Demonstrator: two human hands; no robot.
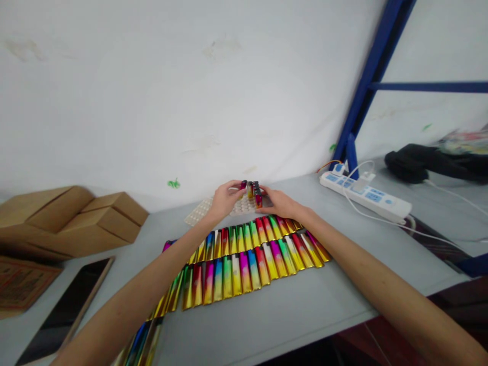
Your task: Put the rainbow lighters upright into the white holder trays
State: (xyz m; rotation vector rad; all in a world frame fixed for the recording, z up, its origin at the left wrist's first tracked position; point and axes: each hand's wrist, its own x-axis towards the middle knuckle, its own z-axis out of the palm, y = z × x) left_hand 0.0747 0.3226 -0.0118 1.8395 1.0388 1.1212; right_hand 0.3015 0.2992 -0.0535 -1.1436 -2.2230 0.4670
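My left hand (pixel 224 198) pinches a purple-red lighter (pixel 243 185) with a dark top, above a pale tray with round cells (pixel 243 206). Upright in that tray stand several lighters (pixel 250 190) in a short row. My right hand (pixel 281 203) has its thumb and fingers around the near end of the row, against a red and purple lighter (pixel 258 200). Nearer to me, many shiny lighters (pixel 244 272) with coloured tops fading to gold lie side by side in two curved rows. My left forearm hides part of these rows.
Another pale celled sheet (pixel 199 212) lies left of the tray. Brown cardboard boxes (pixel 76 223) and a dark flat phone-like device (pixel 68 310) are at left. A white power strip (pixel 366 197) with cables lies right, by a blue metal frame (pixel 362 91).
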